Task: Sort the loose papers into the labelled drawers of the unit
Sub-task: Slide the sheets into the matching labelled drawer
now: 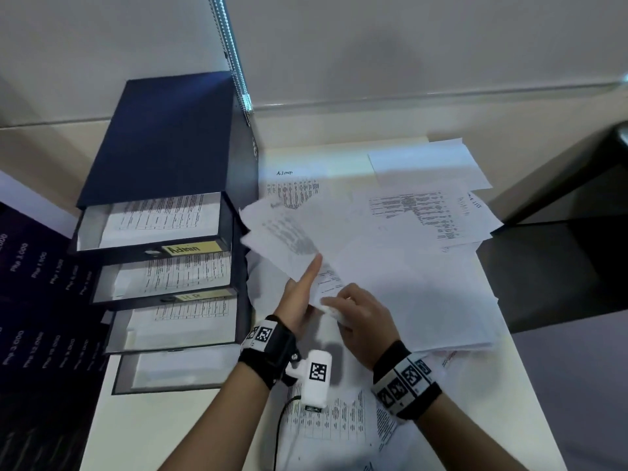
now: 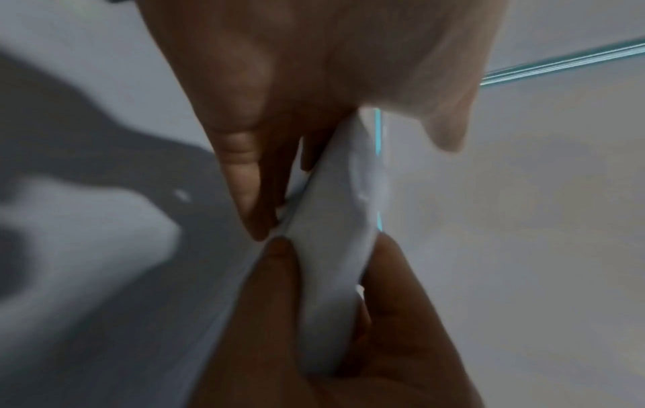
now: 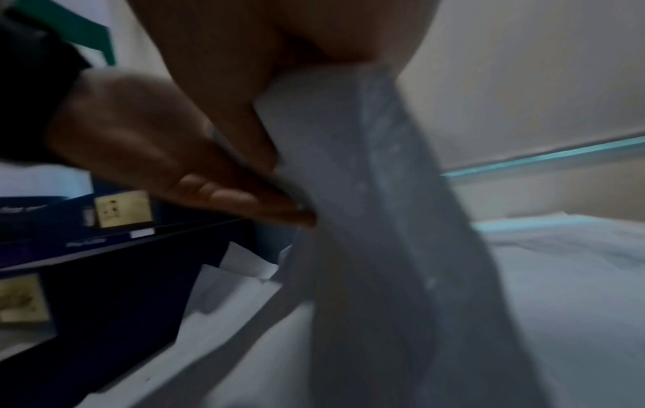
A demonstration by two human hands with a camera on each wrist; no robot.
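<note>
A dark blue drawer unit (image 1: 163, 137) stands at the left of the table, its stepped drawers pulled out with printed sheets inside; the top one is labelled Admin (image 1: 193, 248). Just right of it a white sheet (image 1: 289, 232) is raised off the paper pile. My right hand (image 1: 363, 321) pinches its near corner between thumb and fingers (image 2: 272, 289). My left hand (image 1: 300, 297) lays straight fingers (image 2: 244, 179) against the sheet (image 2: 335, 248), with the thumb apart on its other side. The right wrist view shows the gripped sheet (image 3: 366, 193) with the left hand's fingers (image 3: 226, 198) touching it.
Loose printed papers (image 1: 424, 215) cover the white table from the unit to the right edge, and more (image 1: 333, 423) lie under my wrists. A dark poster (image 1: 34, 300) stands at the left and a black surface (image 1: 560, 266) at the right. The wall is close behind.
</note>
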